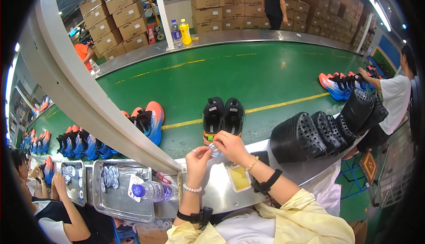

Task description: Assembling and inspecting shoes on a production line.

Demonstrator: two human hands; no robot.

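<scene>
Just above the steel ledge (217, 191), my left hand (198, 159) and my right hand (231, 147) meet, fingertips pinched on a small white oval piece with a blue edge (215, 150). Its details are partly hidden by the fingers. Directly beyond them, a pair of black sneakers (213, 113) with orange at the soles stands on the green conveyor belt (265, 78), toes away from me. Below my right wrist, a yellow-faced card or phone-like flat thing (239, 178) lies on the ledge.
To the left are a white post (88, 84) and a metal tray (124, 204) with white-and-blue ovals and a bottle (155, 192). Black perforated forms (296, 135) crowd the right. Blue-orange sneakers (152, 124) stand on the belt. Co-workers sit left (66, 217) and stand right (396, 96).
</scene>
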